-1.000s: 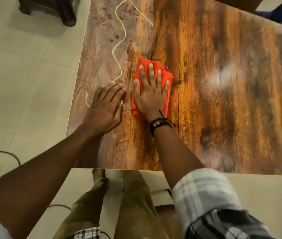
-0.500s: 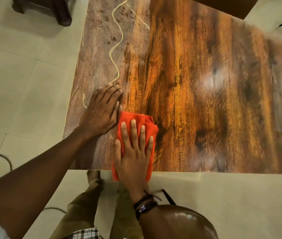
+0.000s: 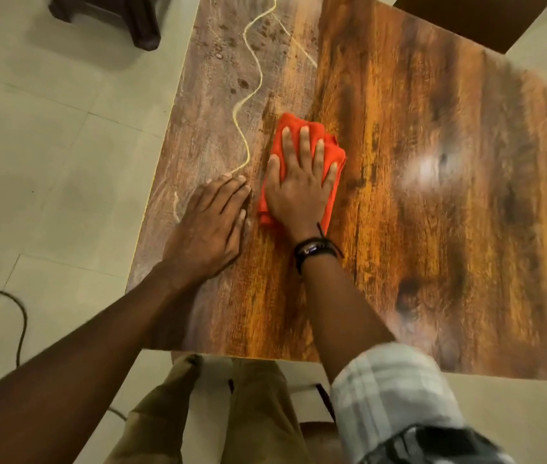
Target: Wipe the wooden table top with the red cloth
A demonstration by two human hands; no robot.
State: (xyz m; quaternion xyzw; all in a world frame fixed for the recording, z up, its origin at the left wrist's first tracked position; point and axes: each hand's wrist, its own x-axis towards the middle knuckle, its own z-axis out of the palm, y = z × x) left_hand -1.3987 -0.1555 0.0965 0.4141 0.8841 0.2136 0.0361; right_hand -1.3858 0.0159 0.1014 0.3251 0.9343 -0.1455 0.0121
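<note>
The wooden table top [image 3: 432,229] fills most of the view, with orange-brown grain and a greyer strip along its left side. A folded red cloth [image 3: 293,127] lies on it left of centre. My right hand [image 3: 302,185] presses flat on the cloth, fingers spread and pointing away from me. My left hand [image 3: 208,226] rests palm down on the bare wood just left of the cloth, fingers together, holding nothing. A pale wavy line [image 3: 248,95] runs along the table's grey strip, ending by my left fingertips.
The table's near edge [image 3: 265,358] is above my legs. Tiled floor [image 3: 47,145] lies to the left, with a black cable [image 3: 20,316] on it. A dark furniture leg [image 3: 138,25] stands at the top left. A brown piece of furniture [image 3: 486,18] sits beyond the far edge.
My right hand has pushed the red cloth away from the near edge back up to the table's middle, after pulling it toward me. My left hand stayed planted.
</note>
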